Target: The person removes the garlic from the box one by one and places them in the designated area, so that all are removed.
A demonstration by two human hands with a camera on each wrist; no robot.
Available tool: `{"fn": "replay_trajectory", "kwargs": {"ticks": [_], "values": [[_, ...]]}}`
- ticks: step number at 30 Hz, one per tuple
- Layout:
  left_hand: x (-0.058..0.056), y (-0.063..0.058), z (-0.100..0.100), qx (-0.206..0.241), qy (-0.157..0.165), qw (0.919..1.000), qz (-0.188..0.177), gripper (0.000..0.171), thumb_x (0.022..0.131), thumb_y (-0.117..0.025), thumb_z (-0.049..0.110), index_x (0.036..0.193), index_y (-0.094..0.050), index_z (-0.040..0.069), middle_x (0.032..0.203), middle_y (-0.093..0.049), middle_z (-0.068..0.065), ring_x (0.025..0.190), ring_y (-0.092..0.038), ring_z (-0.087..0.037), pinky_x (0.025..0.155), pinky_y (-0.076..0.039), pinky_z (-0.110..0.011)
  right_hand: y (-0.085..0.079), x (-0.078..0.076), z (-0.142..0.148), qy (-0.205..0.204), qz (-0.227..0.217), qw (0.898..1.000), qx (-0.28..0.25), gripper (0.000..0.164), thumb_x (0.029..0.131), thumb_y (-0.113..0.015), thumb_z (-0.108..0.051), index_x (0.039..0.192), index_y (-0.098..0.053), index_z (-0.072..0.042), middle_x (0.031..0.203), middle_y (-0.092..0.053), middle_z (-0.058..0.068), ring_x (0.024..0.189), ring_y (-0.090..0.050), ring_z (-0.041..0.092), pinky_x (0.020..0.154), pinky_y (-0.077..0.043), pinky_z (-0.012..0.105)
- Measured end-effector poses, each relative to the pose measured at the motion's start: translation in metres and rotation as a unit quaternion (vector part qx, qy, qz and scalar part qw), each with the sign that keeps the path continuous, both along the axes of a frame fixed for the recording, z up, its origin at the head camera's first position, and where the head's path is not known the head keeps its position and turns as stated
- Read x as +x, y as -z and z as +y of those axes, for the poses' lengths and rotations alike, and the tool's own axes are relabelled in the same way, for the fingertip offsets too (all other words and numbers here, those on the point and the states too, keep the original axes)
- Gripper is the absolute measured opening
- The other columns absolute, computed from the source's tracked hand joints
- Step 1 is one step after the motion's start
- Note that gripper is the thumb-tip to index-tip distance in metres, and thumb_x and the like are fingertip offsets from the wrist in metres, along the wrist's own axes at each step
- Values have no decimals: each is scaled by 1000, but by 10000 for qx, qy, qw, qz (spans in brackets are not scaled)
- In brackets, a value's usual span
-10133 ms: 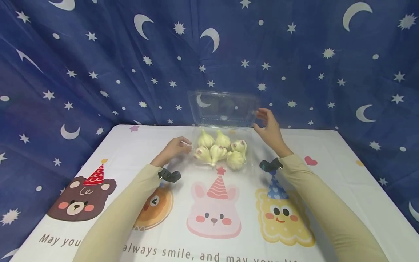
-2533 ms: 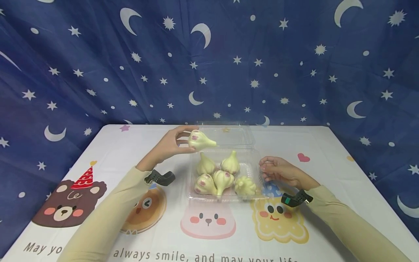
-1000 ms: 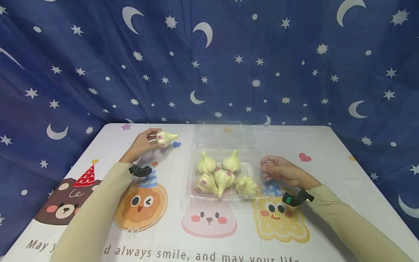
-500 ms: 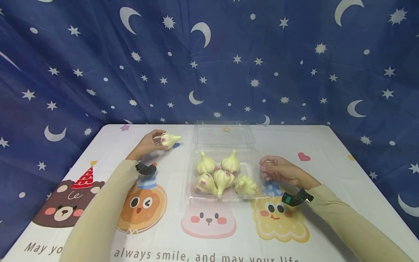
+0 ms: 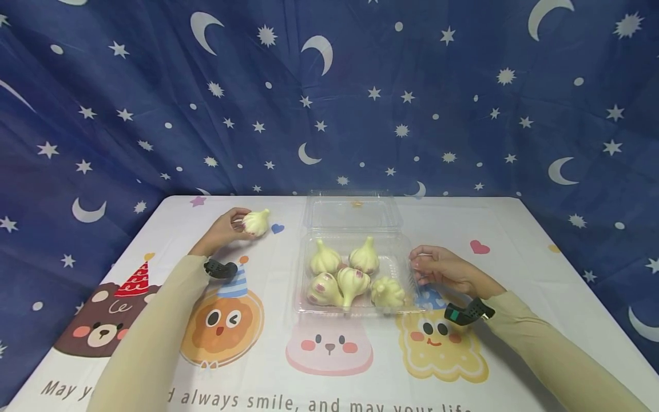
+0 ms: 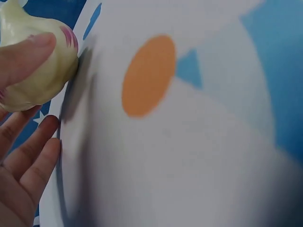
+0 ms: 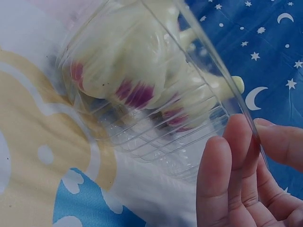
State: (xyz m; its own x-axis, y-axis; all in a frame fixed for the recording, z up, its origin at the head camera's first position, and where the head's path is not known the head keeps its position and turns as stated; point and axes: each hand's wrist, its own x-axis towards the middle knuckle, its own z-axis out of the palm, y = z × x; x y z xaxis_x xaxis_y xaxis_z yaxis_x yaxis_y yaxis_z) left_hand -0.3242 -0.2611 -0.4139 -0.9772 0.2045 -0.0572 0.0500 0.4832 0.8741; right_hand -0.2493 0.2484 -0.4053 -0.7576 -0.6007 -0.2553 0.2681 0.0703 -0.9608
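Garlic bulb (image 5: 255, 222) in hand, five more in the clear plastic box (image 5: 391, 265)!
Here it is, pale cream with purple streaks, stem angled upward, gripped by the left hand (image 5: 225, 231) well to the box's left; and there's the box, lid (image 5: 352, 215) open at the far side, right rim pinched by the right hand (image 5: 441, 269), two back bulbs (image 5: 325, 258) stem-up, two front bulbs (image 5: 352, 282) tipped stems nearward, one knobbly bulb (image 5: 387, 292) front right!

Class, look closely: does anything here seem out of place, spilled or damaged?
Nothing looks spilled or damaged. One mild oddity: in the clear box, the front-right garlic bulb shows no stem from the head view, unlike the other four.
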Motion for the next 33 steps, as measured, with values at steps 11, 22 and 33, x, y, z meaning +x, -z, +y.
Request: {"fn": "replay_trajectory", "kwargs": {"ticks": [11,22,33], "values": [[3,4,-9,-159,-169,9997,-105,75,78,-72,1,139,-30,-9,143,-36,-29,136,-34,-39,114,-31,-42,4,-1,1,-44,7,9999,-102,11,94,-47,0,101,-49,-8,76,-62,-6,69,-62,5,66,-56,19],[5,6,-12,-181,-237,9995,-113,76,78,-73,4,141,-31,-7,145,-36,-29,136,-34,-39,113,-32,-41,3,-1,1,-33,12,10000,-70,12,94,-47,0,100,-50,-9,75,-63,-6,69,-62,5,66,-57,19],[4,7,-16,29,-100,9998,-168,83,78,-75,9,145,-28,-3,150,-31,-21,139,-31,-35,116,-29,-40,3,-2,2,-81,50,9999,-85,12,94,-47,0,99,-50,-11,75,-63,-6,69,-62,5,66,-56,19]]}}
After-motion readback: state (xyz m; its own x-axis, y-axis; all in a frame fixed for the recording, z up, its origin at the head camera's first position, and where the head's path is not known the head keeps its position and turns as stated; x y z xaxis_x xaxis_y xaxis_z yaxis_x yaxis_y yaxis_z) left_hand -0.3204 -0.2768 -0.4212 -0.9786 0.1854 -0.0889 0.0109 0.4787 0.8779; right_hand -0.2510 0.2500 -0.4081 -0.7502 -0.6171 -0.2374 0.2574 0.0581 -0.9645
